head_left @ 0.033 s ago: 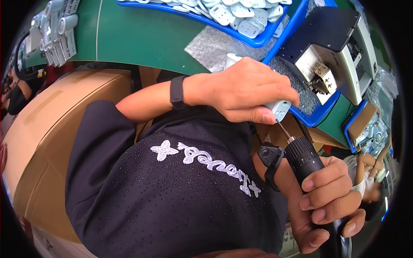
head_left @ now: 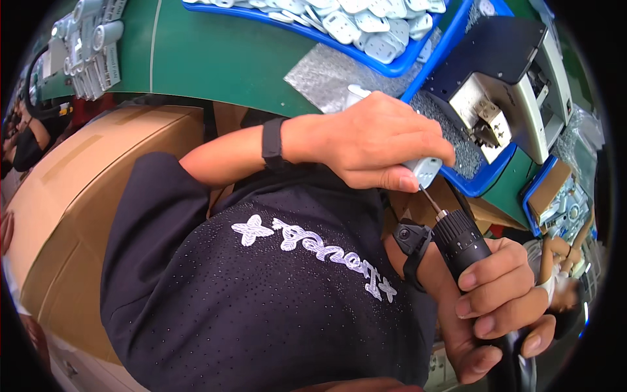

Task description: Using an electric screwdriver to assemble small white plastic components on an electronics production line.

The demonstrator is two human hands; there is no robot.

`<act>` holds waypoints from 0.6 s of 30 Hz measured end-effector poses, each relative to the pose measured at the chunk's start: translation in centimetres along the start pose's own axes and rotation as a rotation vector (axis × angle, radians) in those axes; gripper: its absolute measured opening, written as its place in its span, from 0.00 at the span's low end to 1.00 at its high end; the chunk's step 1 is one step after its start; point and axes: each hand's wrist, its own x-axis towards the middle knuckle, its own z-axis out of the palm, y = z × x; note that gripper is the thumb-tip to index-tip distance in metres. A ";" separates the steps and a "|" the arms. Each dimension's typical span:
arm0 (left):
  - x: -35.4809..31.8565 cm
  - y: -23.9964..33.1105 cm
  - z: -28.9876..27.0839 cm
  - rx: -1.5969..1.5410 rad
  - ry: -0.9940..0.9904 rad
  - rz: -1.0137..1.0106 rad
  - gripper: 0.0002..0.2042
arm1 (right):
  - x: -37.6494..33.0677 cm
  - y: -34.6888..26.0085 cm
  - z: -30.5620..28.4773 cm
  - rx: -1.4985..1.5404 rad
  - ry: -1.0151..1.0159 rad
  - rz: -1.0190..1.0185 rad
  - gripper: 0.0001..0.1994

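Note:
My left hand (head_left: 385, 140) is closed around a pale blue-white plastic housing (head_left: 426, 171), with its holed end showing past my fingers and thumb. Most of that piece lies hidden in the palm; a white end also shows behind the hand. My right hand (head_left: 499, 304) is wrapped around a black electric screwdriver (head_left: 459, 236) with a numbered collar. Its thin bit points up and left, and the tip meets the edge of the housing beside my left thumb. Whether the bit sits in a screw cannot be made out.
A blue tray (head_left: 392, 67) heaped with pale plastic plates stands on the green table (head_left: 215, 59). Right of it, a screw feeder (head_left: 493, 72) sits in a blue bin (head_left: 480, 185) of small screws. A cardboard box (head_left: 72, 189) is at left, other parts (head_left: 98, 52) beyond. Another person is at right.
The view has shifted slightly, so the table and trays sit a little lower and further right. Both hands keep their grips, the bit still at the housing.

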 end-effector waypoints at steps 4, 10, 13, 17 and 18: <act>0.0 1.0 -0.2 0.046 0.032 -0.035 0.25 | 0.6 0.6 1.7 0.066 0.170 -0.079 0.19; 2.2 4.0 -5.2 0.274 -0.150 0.170 0.26 | 0.2 -0.1 0.2 0.315 0.123 -0.168 0.19; 6.8 2.2 -11.2 0.447 -0.381 0.318 0.26 | -1.4 0.6 0.4 0.155 0.224 -0.099 0.19; 13.8 -2.1 -19.6 0.890 -0.254 0.416 0.16 | -4.4 5.2 1.5 -0.209 0.494 -0.057 0.25; 15.2 -4.6 -21.2 0.945 -0.247 0.434 0.15 | -4.7 6.1 2.4 -0.254 0.555 -0.010 0.27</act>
